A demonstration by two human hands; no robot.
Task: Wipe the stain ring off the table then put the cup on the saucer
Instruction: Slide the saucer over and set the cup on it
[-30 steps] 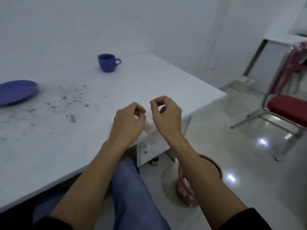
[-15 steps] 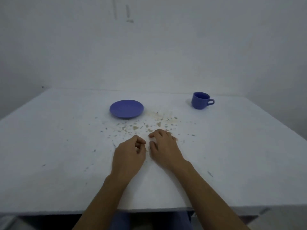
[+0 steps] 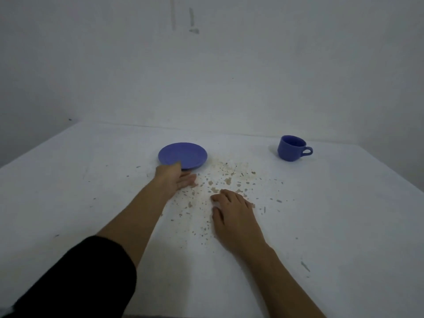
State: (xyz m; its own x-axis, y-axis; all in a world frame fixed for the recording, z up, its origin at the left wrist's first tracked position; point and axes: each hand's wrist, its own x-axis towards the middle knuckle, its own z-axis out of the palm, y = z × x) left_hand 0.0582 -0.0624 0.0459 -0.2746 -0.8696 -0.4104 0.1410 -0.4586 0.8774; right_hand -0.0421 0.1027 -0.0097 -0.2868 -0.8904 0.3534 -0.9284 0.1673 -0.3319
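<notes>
Biggest risk: the stain [image 3: 227, 180] isn't a tidy ring but a wide scatter of brown flecks and blotches across the white table [image 3: 344, 226], so a dry sweep probably spreads or smears it toward the saucer [image 3: 185, 154] rather than lifting it. Second risk: the left hand [image 3: 175, 179] is right at the saucer's near rim, thumb side touching or overlapping it, so a push here would likely slide the saucer toward the back edge or through the debris. Third: the right hand [image 3: 231, 208] lies palm down, fingers loosely spread, on the near part of the mess; there may be a pale scrap under its fingertips, but I cannot tell whether it holds a cloth or tissue. If it's bare, it just picks up grime. Left hand is flat, fingers extended together pointing right, gripping nothing. Cup [image 3: 291, 148] sits upright far right, handle pointing right, well apart from the saucer and clear of the stain, so low knock risk. Looks: saucer is a shallow blue-violet disc, empty; cup matches, looks empty; densest blotches lie between the saucer and the right hand. Wiping isn't done and the cup isn't placed.
</notes>
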